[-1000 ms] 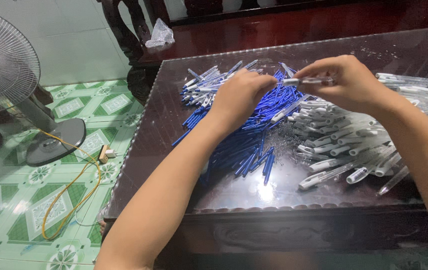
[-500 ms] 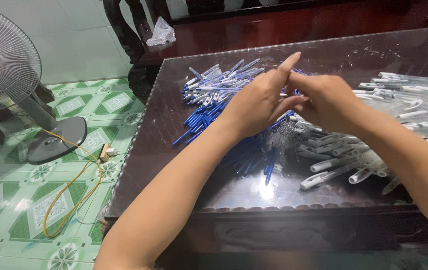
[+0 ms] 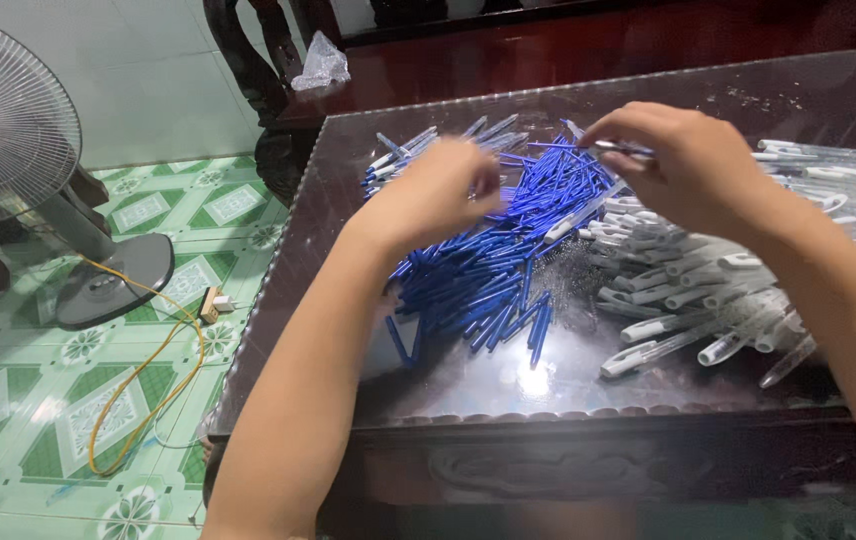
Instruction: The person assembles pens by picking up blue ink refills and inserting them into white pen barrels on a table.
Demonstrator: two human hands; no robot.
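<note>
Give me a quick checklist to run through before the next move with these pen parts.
1. Right hand grips a clear pen barrel: ok.
2. Left hand over the blue refill pile: ok.
3. Left hand holds a refill: cannot tell, fingers blurred.
4. Clear barrel pile close to right hand: ok.
5. Parts stay on the glass tabletop, none over the edge: ok.

Dim, even indoor light, one white glare spot on the glass tabletop (image 3: 538,380), left hand (image 3: 438,195) motion-blurred.
</note>
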